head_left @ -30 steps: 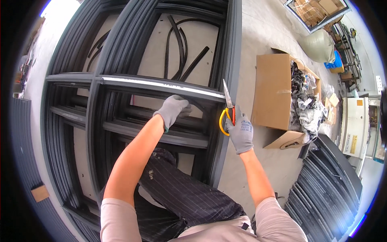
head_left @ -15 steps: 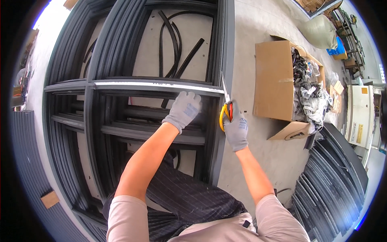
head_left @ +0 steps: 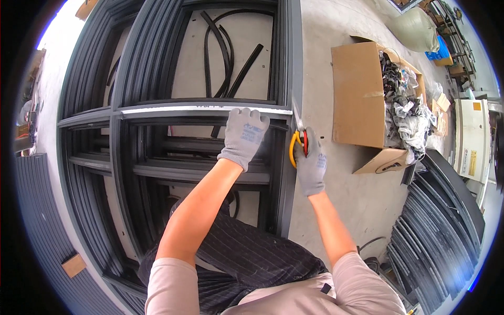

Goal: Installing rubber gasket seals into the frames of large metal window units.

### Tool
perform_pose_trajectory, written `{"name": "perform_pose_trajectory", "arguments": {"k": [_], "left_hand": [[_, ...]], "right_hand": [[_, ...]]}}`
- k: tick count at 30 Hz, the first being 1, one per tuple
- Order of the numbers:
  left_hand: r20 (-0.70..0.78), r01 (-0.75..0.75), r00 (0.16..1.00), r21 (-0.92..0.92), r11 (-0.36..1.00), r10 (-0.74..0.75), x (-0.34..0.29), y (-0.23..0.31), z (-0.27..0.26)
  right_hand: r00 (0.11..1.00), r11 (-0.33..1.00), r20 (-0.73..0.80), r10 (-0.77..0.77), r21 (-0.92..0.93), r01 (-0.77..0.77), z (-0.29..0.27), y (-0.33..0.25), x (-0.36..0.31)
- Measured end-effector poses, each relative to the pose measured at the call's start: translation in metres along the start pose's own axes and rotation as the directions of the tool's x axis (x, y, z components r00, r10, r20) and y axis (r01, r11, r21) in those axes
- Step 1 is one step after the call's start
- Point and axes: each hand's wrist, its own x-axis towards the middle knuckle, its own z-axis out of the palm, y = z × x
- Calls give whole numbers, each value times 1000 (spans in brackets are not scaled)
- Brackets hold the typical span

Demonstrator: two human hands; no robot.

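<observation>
My right hand [head_left: 312, 165], in a grey glove, grips a pair of scissors [head_left: 294, 149] with yellow and red handles. Its blades point up, beside the right edge of a dark grey metal frame [head_left: 294, 68]. My left hand [head_left: 245, 134], gloved too, is at the frame's crossbar with its fingers curled; whatever they hold is hidden. A white printed strip [head_left: 173, 110] runs along that crossbar, and the left fingertips reach its lower edge. Just right of the left hand a short dark strip [head_left: 278, 125] shows below the crossbar.
More frames are stacked beneath this one. Black rubber strips [head_left: 226, 63] lie on the floor inside the upper opening. To the right stands a cardboard box [head_left: 358, 94] full of plastic scraps. Dark profiles [head_left: 430, 231] lie lower right, others [head_left: 44, 210] at left.
My left hand has shifted a little to the right and up against the crossbar. The scissors and my right hand have moved slightly right, in a view that has itself shifted.
</observation>
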Motion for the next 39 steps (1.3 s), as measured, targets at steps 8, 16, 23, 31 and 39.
{"name": "perform_pose_trajectory", "arguments": {"k": [8, 16, 23, 31, 39], "left_hand": [[76, 90, 993, -11, 996, -89, 6, 6, -8], [50, 82, 996, -86, 993, -78, -15, -7, 3], [185, 166, 973, -128, 978, -141, -19, -20, -3], [126, 58, 990, 69, 996, -66, -29, -41, 9], [140, -75, 988, 79, 994, 63, -19, -27, 24]], "right_hand": [[931, 879, 56, -360, -315, 358, -13, -4, 70], [908, 876, 48, -416, -247, 414, -13, -10, 75], [876, 862, -105, -470, -269, 430, -39, -45, 34], [795, 550, 562, 226, 600, -580, 56, -59, -20], [890, 412, 324, 321, 799, -439, 123, -41, 15]]}}
